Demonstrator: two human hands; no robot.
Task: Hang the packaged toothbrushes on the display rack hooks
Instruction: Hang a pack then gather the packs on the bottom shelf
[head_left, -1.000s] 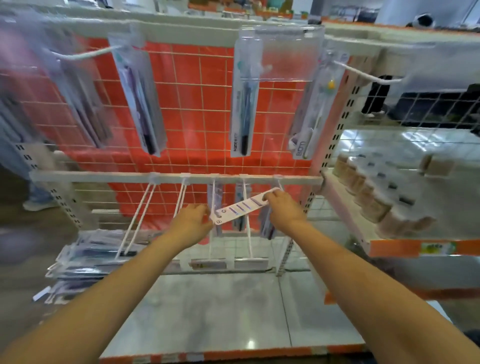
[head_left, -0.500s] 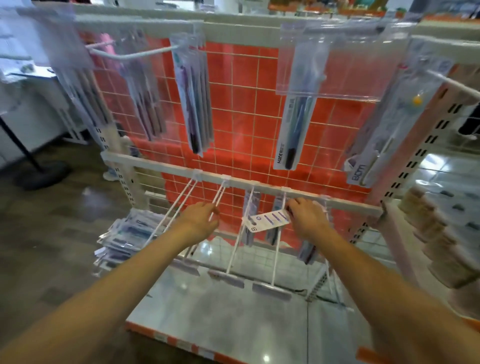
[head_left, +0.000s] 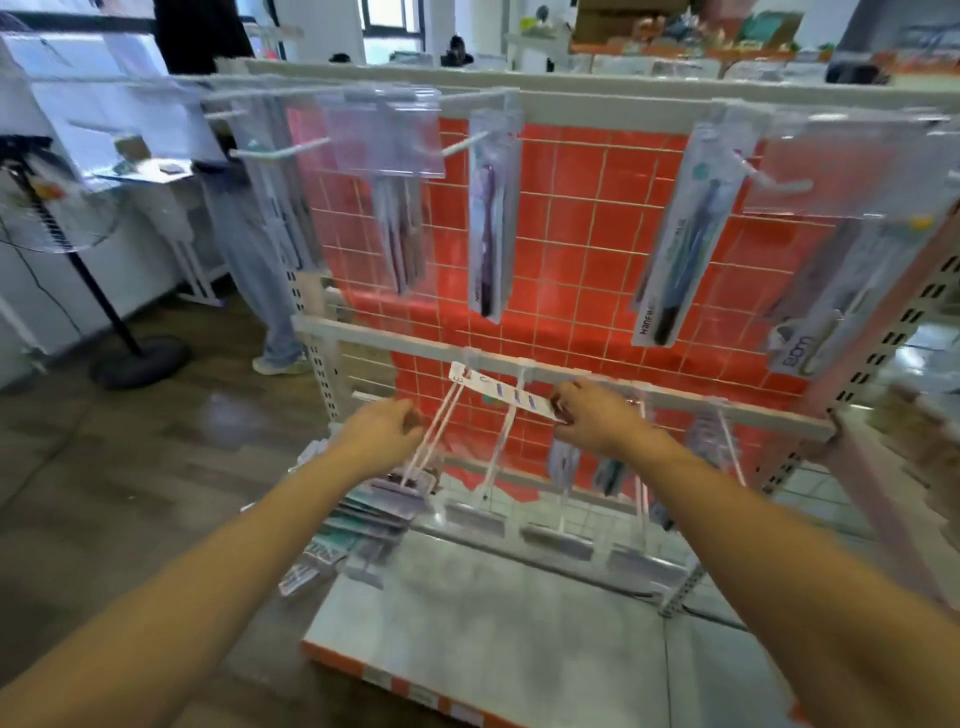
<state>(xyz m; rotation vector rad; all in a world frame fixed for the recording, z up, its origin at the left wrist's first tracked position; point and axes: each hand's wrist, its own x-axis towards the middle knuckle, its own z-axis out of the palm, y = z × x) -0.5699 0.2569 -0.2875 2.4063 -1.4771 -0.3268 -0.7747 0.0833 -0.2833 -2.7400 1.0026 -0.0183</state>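
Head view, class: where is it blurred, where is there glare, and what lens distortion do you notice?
Head view: the shelf goods at the right edge smear with motion blur; the held toothbrush package and right hand are soft; glare shines on the rack's base shelf; the wide-angle lens stretches the forearms.

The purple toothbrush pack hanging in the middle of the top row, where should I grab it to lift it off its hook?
Pinch the purple toothbrush pack by its lower half, from the front. It is long, flat and hangs straight down, with free space around its bottom end, while its top is threaded on the white hook, which points toward you. Draw it off along the hook.
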